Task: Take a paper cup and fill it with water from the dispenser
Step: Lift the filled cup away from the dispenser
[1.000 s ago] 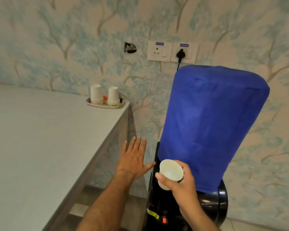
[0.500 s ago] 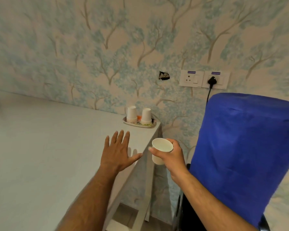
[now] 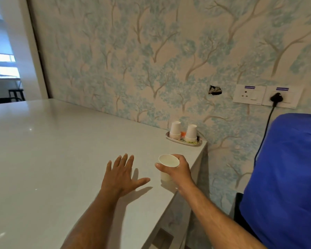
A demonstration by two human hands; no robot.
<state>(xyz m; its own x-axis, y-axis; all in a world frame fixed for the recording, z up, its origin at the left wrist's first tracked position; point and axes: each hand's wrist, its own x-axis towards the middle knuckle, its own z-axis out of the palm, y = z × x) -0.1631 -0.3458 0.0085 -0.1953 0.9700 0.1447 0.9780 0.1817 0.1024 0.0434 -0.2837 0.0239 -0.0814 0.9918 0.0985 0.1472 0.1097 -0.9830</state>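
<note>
Two bare forearms are reaching in from six o'clock over the pale table [image 3: 43, 150]. The left hand [image 3: 121, 177] is hovering palm-down with fingers spread wide, gripping nothing, and casting a shadow on the tabletop. Just beside it, at three o'clock, the right hand [image 3: 178, 170] is wrapping around one paper cup [image 3: 168, 167], upright with its mouth open to the ceiling, close to the table's right edge; whether its base is touching the top I cannot tell. Left of the hands the tabletop is lying bare and wide. At twelve o'clock, in the far corner, one small tray [image 3: 184, 141] is carrying two stacks of upturned cups [image 3: 175, 129]. Past the edge, at three o'clock, the dispenser's blue-covered bottle [image 3: 285, 177] is standing. Behind, two wall sockets [image 3: 266, 95] are sitting side by side, one holding a black plug [image 3: 276, 97].
</note>
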